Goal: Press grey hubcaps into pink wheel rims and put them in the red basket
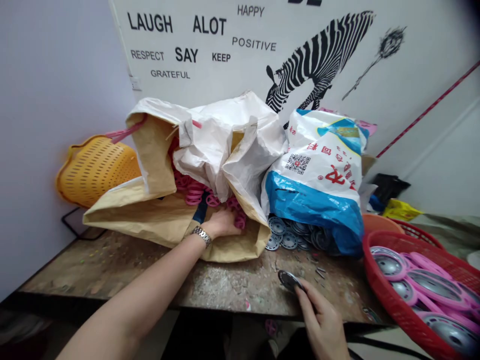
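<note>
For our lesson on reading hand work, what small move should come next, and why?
Probably, the left hand should take one of the pink pieces and draw it out of the open sack. That hand is among them, the right hand holds a grey disc, and the red basket holds silvery discs set in pink rims, which suggests pairing.

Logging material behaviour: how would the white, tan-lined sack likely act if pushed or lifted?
The white sack would probably crumple, given its creased, folded walls. Its tan lining may hold some shape, since it gapes open around the left hand. Pink pieces lie near the opening, so tipping it forward could spill some.
</note>
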